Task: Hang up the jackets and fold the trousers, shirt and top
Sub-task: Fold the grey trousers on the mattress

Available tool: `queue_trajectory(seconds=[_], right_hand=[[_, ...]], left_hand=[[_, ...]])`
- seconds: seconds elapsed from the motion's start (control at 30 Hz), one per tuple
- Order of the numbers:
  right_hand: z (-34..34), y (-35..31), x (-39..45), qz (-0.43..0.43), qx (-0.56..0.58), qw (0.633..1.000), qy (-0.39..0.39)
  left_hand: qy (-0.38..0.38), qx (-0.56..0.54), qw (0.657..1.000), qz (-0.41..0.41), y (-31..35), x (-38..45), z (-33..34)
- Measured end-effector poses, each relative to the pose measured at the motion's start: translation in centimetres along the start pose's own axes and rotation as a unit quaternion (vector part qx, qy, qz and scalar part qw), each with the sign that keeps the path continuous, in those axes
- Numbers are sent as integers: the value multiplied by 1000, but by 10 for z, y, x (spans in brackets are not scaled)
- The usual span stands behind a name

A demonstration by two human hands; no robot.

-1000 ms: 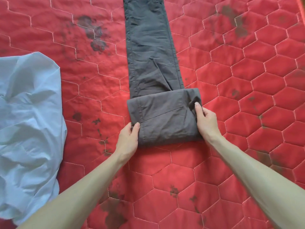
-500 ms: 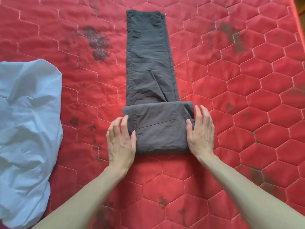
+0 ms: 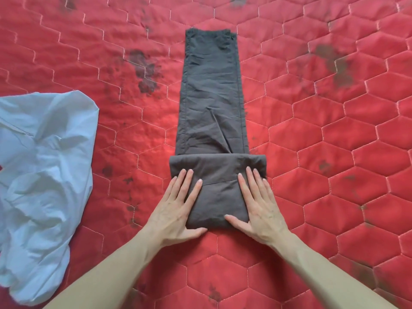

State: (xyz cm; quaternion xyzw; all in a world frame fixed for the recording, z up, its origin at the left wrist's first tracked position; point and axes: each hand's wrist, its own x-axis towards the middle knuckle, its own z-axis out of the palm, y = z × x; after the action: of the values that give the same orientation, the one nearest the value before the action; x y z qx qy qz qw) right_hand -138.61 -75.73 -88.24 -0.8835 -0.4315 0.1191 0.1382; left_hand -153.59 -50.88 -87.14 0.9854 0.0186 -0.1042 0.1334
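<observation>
Dark grey trousers (image 3: pixel 214 101) lie lengthwise on the red quilt, legs stacked and stretching away from me. Their near end is folded over into a thick rectangular block. My left hand (image 3: pixel 178 210) lies flat on the block's left side, fingers straight and spread, thumb along the near edge. My right hand (image 3: pixel 258 206) presses flat on the block's right side in the same way. A crumpled light blue garment (image 3: pixel 42 181) lies at the left edge of the view, apart from both hands.
The red quilted cover (image 3: pixel 334 152) with hexagon stitching and dark stains fills the whole view. It stretches bare to the right of the trousers and between the trousers and the blue garment.
Both hands moved from the sides of the folded block onto its top and now press flat. The view has tilted, so the far hems of the trousers show.
</observation>
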Motion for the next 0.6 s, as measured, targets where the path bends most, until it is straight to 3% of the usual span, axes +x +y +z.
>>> queue_trajectory(seconds=[0.3, 0.5, 0.6], right_hand=[[-20, 11, -24, -102, -71, 991, -54], [-23, -11, -28, -93, -109, 989, -33], [-28, -24, -23, -45, -66, 997, -16]], left_hand=[[-25, 45, 999, 6, 26, -5, -15], [-87, 136, 987, 11, 28, -2, -28], [-95, 106, 990, -2, 31, -1, -36]])
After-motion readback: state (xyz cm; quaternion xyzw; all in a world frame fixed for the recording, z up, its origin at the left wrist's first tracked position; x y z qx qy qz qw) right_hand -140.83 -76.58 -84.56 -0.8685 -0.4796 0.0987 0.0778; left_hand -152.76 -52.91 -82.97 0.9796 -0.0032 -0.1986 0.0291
